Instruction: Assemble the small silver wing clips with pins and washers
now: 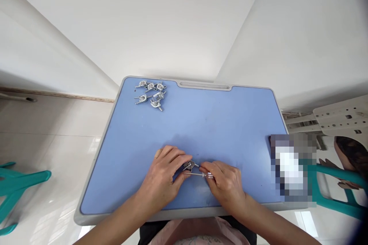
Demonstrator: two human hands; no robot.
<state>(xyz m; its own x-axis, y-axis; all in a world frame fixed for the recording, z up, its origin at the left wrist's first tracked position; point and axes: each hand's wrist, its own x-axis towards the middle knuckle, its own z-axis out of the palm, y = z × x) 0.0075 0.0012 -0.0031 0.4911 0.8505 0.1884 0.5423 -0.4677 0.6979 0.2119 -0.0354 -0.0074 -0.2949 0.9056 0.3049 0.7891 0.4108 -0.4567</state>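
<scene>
Near the front edge of the blue table, my left hand [165,172] is closed around a small silvery metal fitting [189,165], between thumb and fingers. My right hand [224,182] grips a thin screwdriver [197,174] by its clear handle. The screwdriver's shaft points left, just below the fitting, and its tip lies by my left thumb; whether it touches the thumb or the fitting I cannot tell. Several similar metal fittings [155,103], with projecting pins, lie grouped at the table's far left corner.
The blue tabletop [218,126] has a raised grey rim and a slotted groove [204,85] at its back edge. A pixelated patch hides an object at the right edge. Teal stools [25,182] stand at either side. White walls rise behind, and part of a person shows at far right.
</scene>
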